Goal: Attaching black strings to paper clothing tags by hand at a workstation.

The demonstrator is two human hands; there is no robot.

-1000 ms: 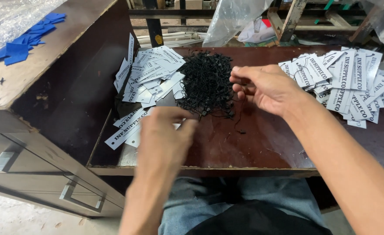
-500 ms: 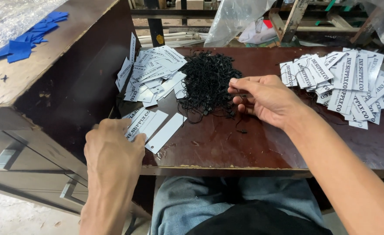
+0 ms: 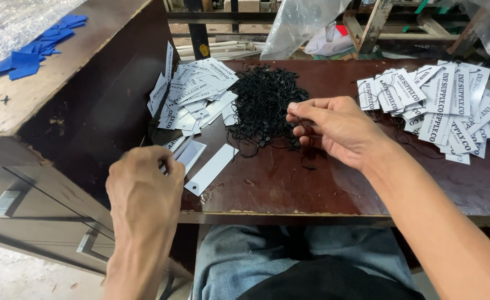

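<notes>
A: From the head view, what is in hand?

B: The picking-up of parts, as I judge it. The right hand (image 3: 334, 130) pinches a thin black looped string (image 3: 306, 145) between thumb and forefinger at the edge of the tangled heap of black strings (image 3: 264, 103), on the dark reddish wooden tabletop (image 3: 289, 183).

A: And the left hand (image 3: 145, 186)?

B: It is curled over the near left corner, fingers closing on a white rectangular card tag (image 3: 192, 155). Whether it truly grips the tag I cannot tell; the knuckles hide the fingertips.

A: What does the next move call for?

B: Probably bringing tag and string together, which needs the tag's hole turned towards the loop.

A: Other things about?

B: A loose white card tag (image 3: 211, 169) lies just beside the left hand, a scattered pile of printed tags (image 3: 195, 91) behind it, another pile (image 3: 445, 105) at far right.
</notes>
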